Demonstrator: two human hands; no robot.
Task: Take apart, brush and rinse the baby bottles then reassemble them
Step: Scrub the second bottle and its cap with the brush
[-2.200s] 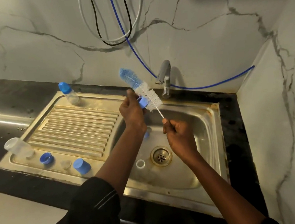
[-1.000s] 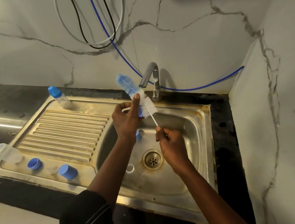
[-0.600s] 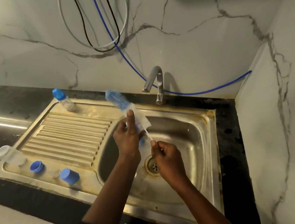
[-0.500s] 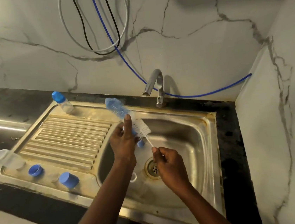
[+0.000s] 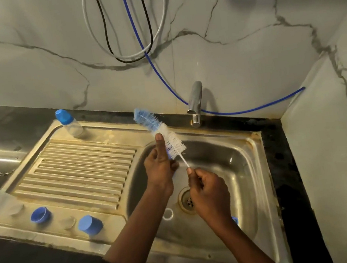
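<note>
Over the steel sink basin (image 5: 243, 166), my right hand (image 5: 209, 192) grips the thin white handle of a blue-and-white bottle brush (image 5: 159, 130). My left hand (image 5: 160, 165) holds a small blue bottle part (image 5: 169, 155) against the white bristles; most of the part is hidden by my fingers. An assembled baby bottle with a blue cap (image 5: 69, 122) stands at the drainboard's far corner. A clear open bottle body (image 5: 0, 203) lies at the drainboard's left edge. A blue ring (image 5: 39, 214), a clear teat (image 5: 68, 222) and a blue cap (image 5: 90, 224) sit along the front of the drainboard.
A white ring (image 5: 168, 214) lies in the basin beside the drain (image 5: 186, 199), and a bit of blue (image 5: 234, 219) shows behind my right wrist. The tap (image 5: 195, 105) stands at the back rim. Cables and a blue hose (image 5: 241, 110) hang on the marble wall.
The brush has been worked through the blue part in my left hand. Both hands dropped from up near the tap toward the basin, then came back up a little.
</note>
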